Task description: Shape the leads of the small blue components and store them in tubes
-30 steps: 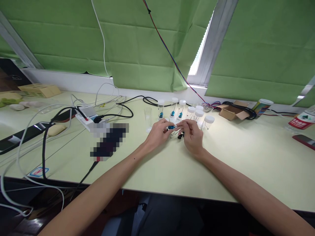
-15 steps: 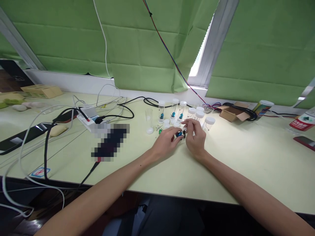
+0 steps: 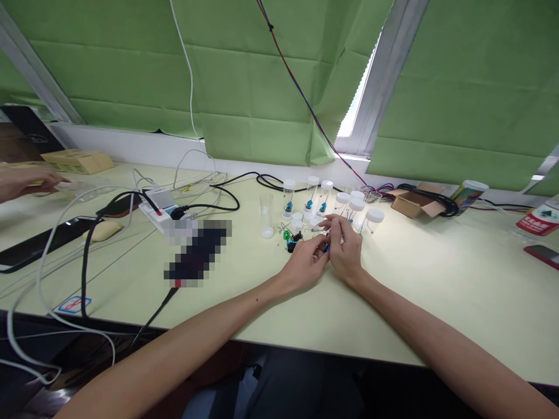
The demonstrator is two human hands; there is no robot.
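My left hand (image 3: pixel 307 260) is closed, fingertips pinching a small blue part (image 3: pixel 326 248) that is mostly hidden between my hands. Against it rests my right hand (image 3: pixel 346 247), fingers bent together; what they grip is hidden. Just beyond my left hand lie a small green part (image 3: pixel 286 235) and a black-and-blue part (image 3: pixel 292 246), with thin metal wires among them. Behind them stand clear tubes with white caps, including one with a blue piece inside (image 3: pixel 289 201). A clear tube (image 3: pixel 266 216) stands to their left.
On the left are a power strip (image 3: pixel 158 212), tangled cables, a blurred-out dark object (image 3: pixel 198 250) and a black phone-like slab (image 3: pixel 43 241). Another person's hand (image 3: pixel 28 181) reaches in at far left. An open cardboard box (image 3: pixel 417 201) and a labelled bottle (image 3: pixel 539 221) are right.
My left hand has shifted slightly right and down, closer to my right hand, uncovering the black-and-blue part. Another person's hand has come in at far left.
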